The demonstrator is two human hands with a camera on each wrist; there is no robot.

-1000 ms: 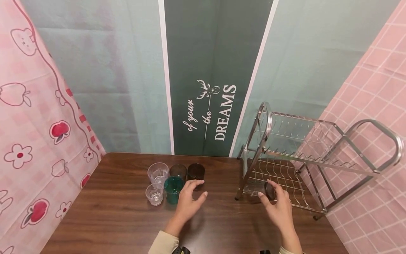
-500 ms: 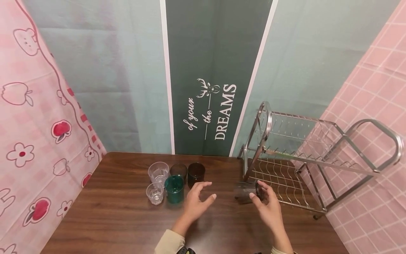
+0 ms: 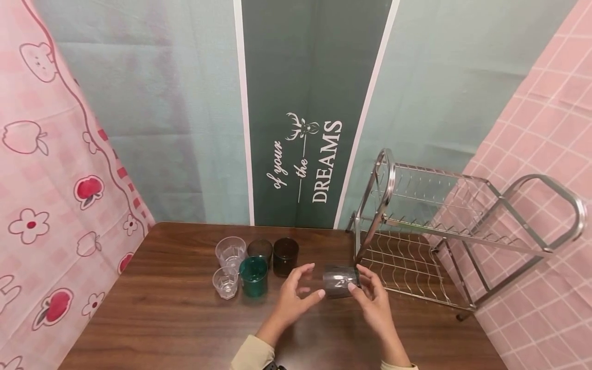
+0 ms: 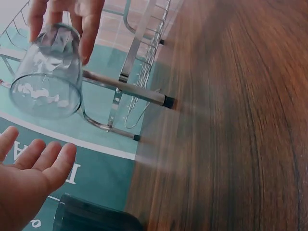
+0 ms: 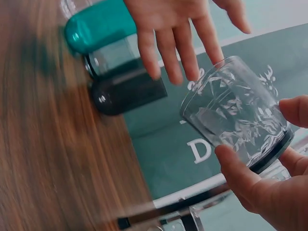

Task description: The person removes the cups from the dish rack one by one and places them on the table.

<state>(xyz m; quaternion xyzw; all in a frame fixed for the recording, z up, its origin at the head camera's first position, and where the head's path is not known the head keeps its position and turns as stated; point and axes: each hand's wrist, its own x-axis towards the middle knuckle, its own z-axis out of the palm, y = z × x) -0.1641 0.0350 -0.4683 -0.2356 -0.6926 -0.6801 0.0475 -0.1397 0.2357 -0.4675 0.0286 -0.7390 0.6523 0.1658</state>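
My right hand (image 3: 375,303) grips a clear, slightly grey drinking glass (image 3: 339,281) by its base end. The glass lies on its side above the table, with its mouth toward my left hand (image 3: 295,297). Crinkled facets show on its wall (image 5: 240,120) in the right wrist view. Fingers apart and nothing in its grasp, my left hand is close to the rim; the left wrist view shows a gap between its fingertips (image 4: 67,153) and the glass. Left of that hand stand a green glass (image 3: 253,277), a dark glass (image 3: 285,256) and a smoky one (image 3: 260,251).
Two clear glasses stand at the group's left, a larger one (image 3: 230,250) and a smaller one (image 3: 225,283). A two-tier metal dish rack (image 3: 416,257) occupies the right of the brown wooden table (image 3: 185,329). Printed cloth (image 3: 319,77) hangs behind the table.
My right hand has carried the glass leftward, away from the rack's lower tier. My left hand has shifted right, toward the glass. The standing glasses have stayed put.
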